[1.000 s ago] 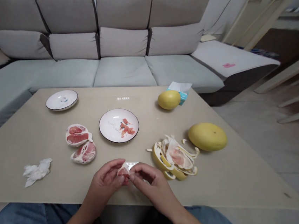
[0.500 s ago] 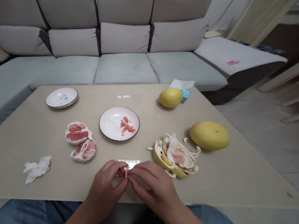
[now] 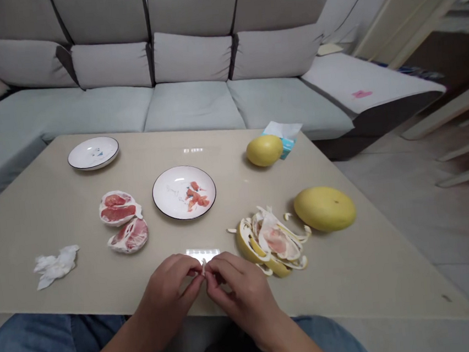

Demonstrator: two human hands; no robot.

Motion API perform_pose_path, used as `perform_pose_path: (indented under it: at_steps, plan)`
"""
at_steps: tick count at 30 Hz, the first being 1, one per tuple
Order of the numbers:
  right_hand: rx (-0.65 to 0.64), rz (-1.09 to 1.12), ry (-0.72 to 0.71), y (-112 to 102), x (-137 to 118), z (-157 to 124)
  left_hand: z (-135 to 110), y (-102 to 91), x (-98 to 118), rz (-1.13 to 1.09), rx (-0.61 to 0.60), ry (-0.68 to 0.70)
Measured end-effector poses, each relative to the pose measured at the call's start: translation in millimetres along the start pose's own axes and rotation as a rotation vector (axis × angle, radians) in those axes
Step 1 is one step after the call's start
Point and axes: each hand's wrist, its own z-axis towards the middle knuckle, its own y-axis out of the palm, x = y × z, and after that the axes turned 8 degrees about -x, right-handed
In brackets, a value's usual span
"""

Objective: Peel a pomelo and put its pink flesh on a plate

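Near the table's front edge, my left hand (image 3: 171, 287) and my right hand (image 3: 242, 287) meet fingertip to fingertip. Between them they pinch a small pale piece of pomelo (image 3: 204, 266), mostly covered by the fingers. Beyond the hands, a white plate (image 3: 165, 196) with a dark rim carries several bits of red pomelo flesh (image 3: 196, 197). Two peeled chunks of red pomelo lie left of the plate: the farther chunk (image 3: 118, 210) and the nearer chunk (image 3: 129, 236). Right of my right hand is a heap of pomelo peel (image 3: 249, 246) with pale membrane on it.
Two whole yellow pomelos, one at the back (image 3: 264, 151) and one at the right (image 3: 324, 209), rest on the table (image 3: 352, 281). A tissue box (image 3: 287, 146) is behind the back one. Crumpled tissue (image 3: 56, 265) and a second plate (image 3: 87, 154) are at left; a sofa (image 3: 194, 105) stands beyond.
My fingertips have shifted slightly right and drawn closer together around the small piece, which now shows less. The whole view has moved a little; the things on the table lie as before.
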Motion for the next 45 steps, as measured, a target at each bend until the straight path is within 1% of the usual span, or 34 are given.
perform_pose_path:
  at_steps: [6,10,16,21,23,26,28,31,34,36,40,42,45]
  plan:
    - [0.006,0.097,0.084,2.6,-0.9,-1.1,0.1,-4.6,2.1,0.004,0.114,0.148]
    - [0.012,0.153,0.147,4.2,-3.6,0.1,-0.3,-5.6,3.5,-0.019,0.128,0.169]
    - [0.061,0.236,0.189,6.2,-5.3,3.2,1.1,-4.6,3.3,-0.222,0.094,0.031]
    - [0.034,0.325,0.2,5.7,-5.2,4.3,-1.2,-5.5,3.2,-0.559,-0.004,-0.131]
    - [0.021,0.352,0.208,5.1,-5.9,4.6,-1.9,-5.8,4.2,-0.671,-0.024,-0.176]
    - [-0.005,0.396,0.227,4.0,-6.3,4.6,-1.5,-6.4,5.6,-0.774,-0.041,-0.206]
    - [-0.036,0.427,0.245,2.9,-5.4,4.7,-0.8,-7.9,5.0,-0.796,-0.06,-0.224]
    - [-0.087,0.425,0.261,0.3,-2.1,5.1,0.2,-13.1,2.2,-0.715,-0.114,-0.23]
    - [-0.112,0.359,0.229,-2.9,1.2,6.1,1.1,-19.9,-0.2,-0.5,-0.153,-0.173]
    - [-0.116,0.307,0.198,-4.2,2.4,6.4,1.7,-22.6,-0.4,-0.362,-0.137,-0.101]
    - [-0.118,0.214,0.134,-2.8,4.0,4.8,3.1,-21.7,0.2,-0.168,-0.086,0.066]
    - [-0.107,0.176,0.091,-0.6,5.4,3.2,4.3,-20.0,0.0,-0.099,-0.088,0.102]
    - [-0.108,0.14,0.051,1.5,7.0,1.4,6.3,-18.2,-1.7,-0.034,-0.09,0.12]
